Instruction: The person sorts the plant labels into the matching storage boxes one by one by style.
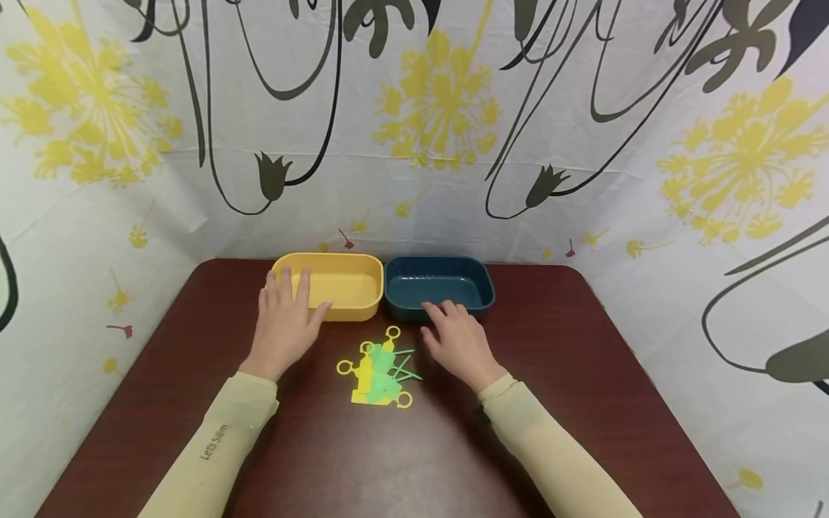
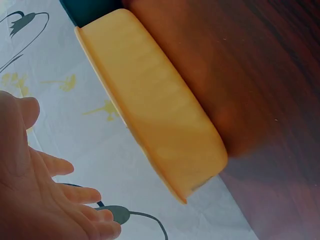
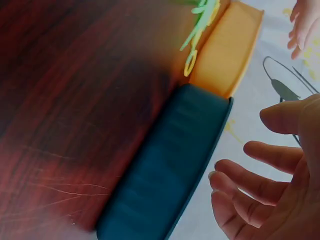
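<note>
My left hand point(image 1: 283, 327) is held with spread fingers over the near left side of a yellow rectangular bin point(image 1: 352, 314). In the left wrist view its fingers stand apart from the yellow bin's wall point(image 2: 155, 105). My right hand point(image 1: 461, 344) is by the near wall of a dark teal bin point(image 1: 404, 314), fingers loosely bent and nothing between them. Between the hands lies a small overlapping pile of flat plastic pieces: yellow ones point(image 1: 365, 375) with ring ends and green ones point(image 1: 383, 388) with thin stems.
Both bins stand side by side at the back of the dark red-brown table point(image 1: 363, 460). Behind and beside the table hangs a white sheet point(image 1: 311, 223) printed with yellow and grey flowers.
</note>
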Motion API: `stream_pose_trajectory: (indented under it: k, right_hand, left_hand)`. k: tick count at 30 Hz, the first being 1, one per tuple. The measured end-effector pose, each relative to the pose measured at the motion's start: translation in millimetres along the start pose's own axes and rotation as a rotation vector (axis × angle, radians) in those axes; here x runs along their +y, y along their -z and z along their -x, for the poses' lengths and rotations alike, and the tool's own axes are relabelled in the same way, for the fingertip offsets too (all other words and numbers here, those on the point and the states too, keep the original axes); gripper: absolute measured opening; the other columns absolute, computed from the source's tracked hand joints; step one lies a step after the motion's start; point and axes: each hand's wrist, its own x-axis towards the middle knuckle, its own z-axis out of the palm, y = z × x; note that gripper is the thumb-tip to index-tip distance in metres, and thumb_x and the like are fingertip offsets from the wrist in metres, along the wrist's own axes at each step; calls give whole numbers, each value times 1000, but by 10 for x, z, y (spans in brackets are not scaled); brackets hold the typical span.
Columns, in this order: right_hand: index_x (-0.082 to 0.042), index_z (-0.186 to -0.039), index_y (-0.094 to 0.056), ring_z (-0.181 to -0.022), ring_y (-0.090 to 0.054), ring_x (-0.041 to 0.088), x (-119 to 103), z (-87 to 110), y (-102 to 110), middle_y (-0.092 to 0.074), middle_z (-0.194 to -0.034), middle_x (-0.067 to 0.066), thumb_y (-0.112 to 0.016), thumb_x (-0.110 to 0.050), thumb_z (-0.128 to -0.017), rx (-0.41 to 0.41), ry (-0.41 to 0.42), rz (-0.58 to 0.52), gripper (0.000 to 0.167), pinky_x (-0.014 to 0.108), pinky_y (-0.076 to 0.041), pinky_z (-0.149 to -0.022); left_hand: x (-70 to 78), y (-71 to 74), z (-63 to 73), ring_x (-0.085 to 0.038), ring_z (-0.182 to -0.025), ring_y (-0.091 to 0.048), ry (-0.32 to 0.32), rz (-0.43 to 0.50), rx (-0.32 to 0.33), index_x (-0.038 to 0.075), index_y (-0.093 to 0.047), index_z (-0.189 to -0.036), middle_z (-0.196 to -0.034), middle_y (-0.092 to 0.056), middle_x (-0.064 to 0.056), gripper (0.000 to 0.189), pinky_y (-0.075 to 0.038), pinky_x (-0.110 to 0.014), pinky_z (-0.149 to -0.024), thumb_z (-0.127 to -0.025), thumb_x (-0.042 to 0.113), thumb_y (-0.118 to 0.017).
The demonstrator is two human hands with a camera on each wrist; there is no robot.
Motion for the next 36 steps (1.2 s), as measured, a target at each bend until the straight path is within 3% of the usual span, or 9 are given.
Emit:
stream_pose_trajectory:
  k: [17, 25, 36]
  right_hand:
    - [-15, -127, -69, -77, -51, 19, -4, 99, -144, -63, -91, 2, -66, -31, -95, -47, 110, 29, 36, 32, -50, -60]
    - [-14, -127, -69, -77, -52, 20, -19, 101, -189, -62, -91, 2, -66, -31, -95, -52, 145, 38, 36, 35, -50, -62]
    - [-17, -122, -70, -79, -52, 18, -22, 143, -271, -62, -92, 0, -67, -32, -94, -92, 159, 38, 32, 35, -51, -66]
  left_hand:
    - [-302, 94, -119, -58, -145, -5, 27, 3, -51, -8, -17, -156, -158, -12, -38, 87, -11, -69, -113, -103, 55, -44]
    - [-453, 103, -158, -58, -145, -5, 30, 18, -55, -9, -15, -156, -157, -14, -38, 93, -10, -70, -113, -101, 62, -39]
    - [-574, 60, -208, -51, -148, -5, 32, -5, -126, -13, -11, -155, -161, -8, -35, 101, -7, -66, -115, -100, 68, -36]
